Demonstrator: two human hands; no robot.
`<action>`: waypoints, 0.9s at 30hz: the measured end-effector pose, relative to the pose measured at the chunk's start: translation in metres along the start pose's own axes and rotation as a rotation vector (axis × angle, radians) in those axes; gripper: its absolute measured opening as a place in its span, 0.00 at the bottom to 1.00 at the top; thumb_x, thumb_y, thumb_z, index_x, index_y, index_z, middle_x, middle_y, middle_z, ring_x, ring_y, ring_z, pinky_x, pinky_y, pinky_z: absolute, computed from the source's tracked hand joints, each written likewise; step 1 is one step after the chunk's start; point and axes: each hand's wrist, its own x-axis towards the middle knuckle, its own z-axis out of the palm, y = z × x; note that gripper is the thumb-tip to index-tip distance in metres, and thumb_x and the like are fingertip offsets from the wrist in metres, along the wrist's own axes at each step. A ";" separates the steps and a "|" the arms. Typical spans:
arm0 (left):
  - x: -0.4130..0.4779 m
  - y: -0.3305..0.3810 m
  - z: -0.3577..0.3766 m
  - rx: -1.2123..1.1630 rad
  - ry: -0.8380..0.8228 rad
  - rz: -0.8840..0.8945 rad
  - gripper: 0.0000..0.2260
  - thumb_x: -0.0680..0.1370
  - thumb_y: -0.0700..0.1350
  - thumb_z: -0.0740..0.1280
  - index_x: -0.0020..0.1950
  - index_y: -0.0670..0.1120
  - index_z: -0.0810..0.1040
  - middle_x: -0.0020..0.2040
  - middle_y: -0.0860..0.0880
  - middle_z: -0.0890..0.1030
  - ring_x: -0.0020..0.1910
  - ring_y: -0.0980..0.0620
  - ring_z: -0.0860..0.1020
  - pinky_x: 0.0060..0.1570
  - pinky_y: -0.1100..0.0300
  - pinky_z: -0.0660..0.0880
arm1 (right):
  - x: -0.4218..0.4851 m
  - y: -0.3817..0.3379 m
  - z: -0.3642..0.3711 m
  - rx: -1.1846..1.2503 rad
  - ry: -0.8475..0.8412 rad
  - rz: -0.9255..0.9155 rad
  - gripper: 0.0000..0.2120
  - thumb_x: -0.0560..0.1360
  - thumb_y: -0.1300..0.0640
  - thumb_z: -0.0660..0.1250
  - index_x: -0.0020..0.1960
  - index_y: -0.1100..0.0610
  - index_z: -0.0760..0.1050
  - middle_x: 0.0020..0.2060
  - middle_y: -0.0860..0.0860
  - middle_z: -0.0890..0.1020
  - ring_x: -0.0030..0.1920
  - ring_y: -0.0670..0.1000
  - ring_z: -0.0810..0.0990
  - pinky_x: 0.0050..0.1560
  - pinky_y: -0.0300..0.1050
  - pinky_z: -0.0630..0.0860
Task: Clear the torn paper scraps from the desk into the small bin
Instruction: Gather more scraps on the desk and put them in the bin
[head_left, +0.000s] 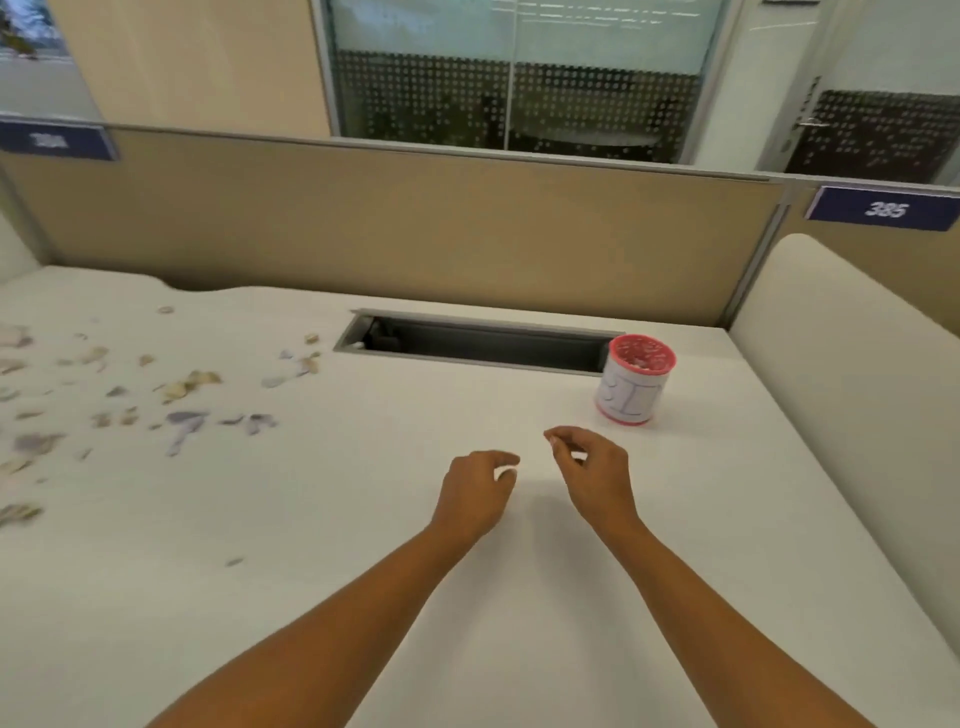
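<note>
Several torn paper scraps (187, 387) lie scattered over the left part of the white desk (363, 519), blurred by motion. The small bin (631, 387), a white cylinder with a pink rim and base, stands at the right of the desk with scraps inside it. My left hand (475, 493) hovers over the middle of the desk, fingers curled round a small white bit of paper (506, 472). My right hand (592, 475) is beside it, just short of the bin, thumb and fingers pinched on another white bit (578, 457).
A grey cable slot (483, 343) is sunk into the desk behind my hands, left of the bin. A tan partition (415, 228) closes the back edge. A cream side panel (841, 364) runs along the right. One stray scrap (234, 561) lies near the front left.
</note>
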 end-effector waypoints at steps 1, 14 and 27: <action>-0.010 -0.019 -0.010 0.070 0.028 0.001 0.14 0.80 0.44 0.60 0.64 0.47 0.76 0.66 0.50 0.76 0.67 0.53 0.72 0.72 0.58 0.60 | -0.010 -0.003 0.012 -0.010 -0.056 -0.013 0.09 0.76 0.61 0.64 0.54 0.58 0.80 0.53 0.53 0.83 0.49 0.45 0.77 0.52 0.35 0.73; -0.134 -0.204 -0.151 0.534 0.302 -0.206 0.20 0.81 0.48 0.54 0.74 0.53 0.60 0.78 0.52 0.52 0.77 0.52 0.47 0.74 0.47 0.41 | -0.120 -0.082 0.163 -0.098 -0.563 -0.198 0.15 0.76 0.59 0.62 0.62 0.55 0.74 0.68 0.49 0.72 0.69 0.47 0.69 0.66 0.34 0.61; -0.161 -0.298 -0.249 0.704 0.245 -0.389 0.24 0.82 0.54 0.45 0.77 0.48 0.49 0.78 0.51 0.41 0.77 0.49 0.38 0.73 0.42 0.41 | -0.166 -0.158 0.288 -0.534 -0.738 -0.275 0.32 0.80 0.45 0.50 0.75 0.61 0.41 0.76 0.56 0.41 0.76 0.53 0.38 0.75 0.48 0.38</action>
